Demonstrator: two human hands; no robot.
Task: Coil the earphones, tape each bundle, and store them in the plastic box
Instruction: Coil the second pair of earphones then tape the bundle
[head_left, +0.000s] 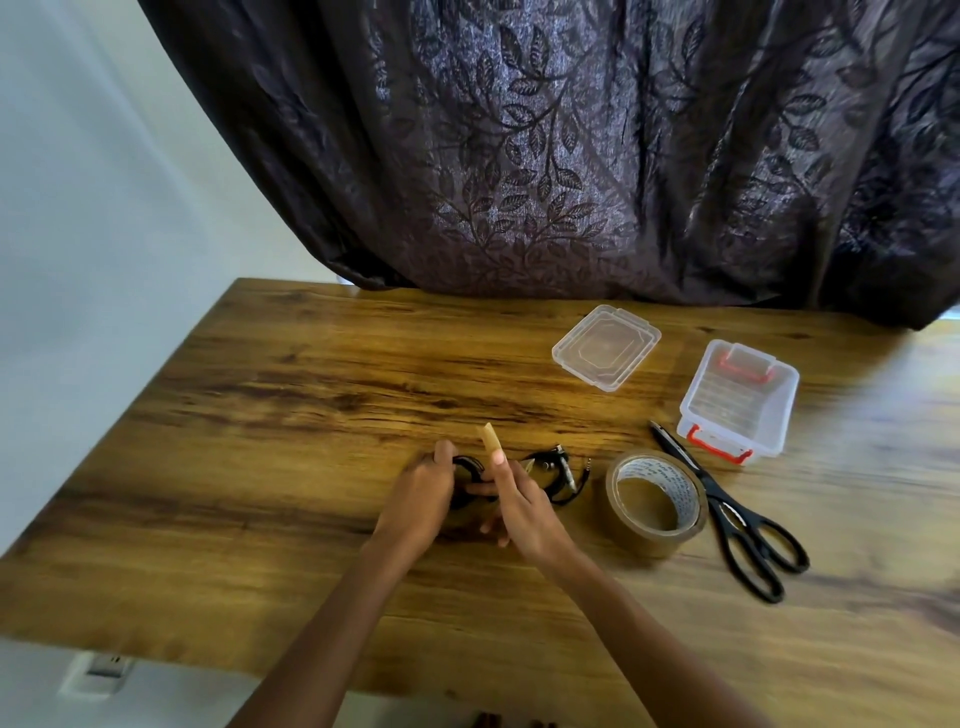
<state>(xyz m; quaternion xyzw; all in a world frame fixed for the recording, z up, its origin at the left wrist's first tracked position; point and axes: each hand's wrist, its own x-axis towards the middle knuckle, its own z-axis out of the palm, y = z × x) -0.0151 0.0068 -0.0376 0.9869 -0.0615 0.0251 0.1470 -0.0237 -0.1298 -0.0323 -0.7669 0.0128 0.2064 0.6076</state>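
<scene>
The black earphone cable coiled into a bundle (464, 477) is mostly hidden behind the left hand (420, 496), whose grip is closed around it, fingers curled over the loops; motion blur softens both hands, so exactly how the fingers lie under the coil is hard to make out; the right hand (525, 512) is just beside it, its grip pinching the lower end of a short strip of brown tape (489, 440) that stands upright above the fingertips; the forearms run off the bottom edge of the view.

Just right of the hands a second pair of loose black earphones (558, 475) lies on the table, partly covered by the right hand, its plugs pointing right; further right sits a roll of brown packing tape (655, 505) lying flat, and touching its right side a pair of black-handled scissors (737, 514), blades pointing away; beyond the blades is the clear plastic box with red latches (737, 400), open, nothing visible in it, and its clear lid (605, 345) lies apart to its left.

Everything rests on a brown wood-grain table (311, 389); a dark leaf-patterned curtain (571, 156) hangs behind it; a pale wall (78, 208) stands to the left, with a white socket (101, 673) low down.
</scene>
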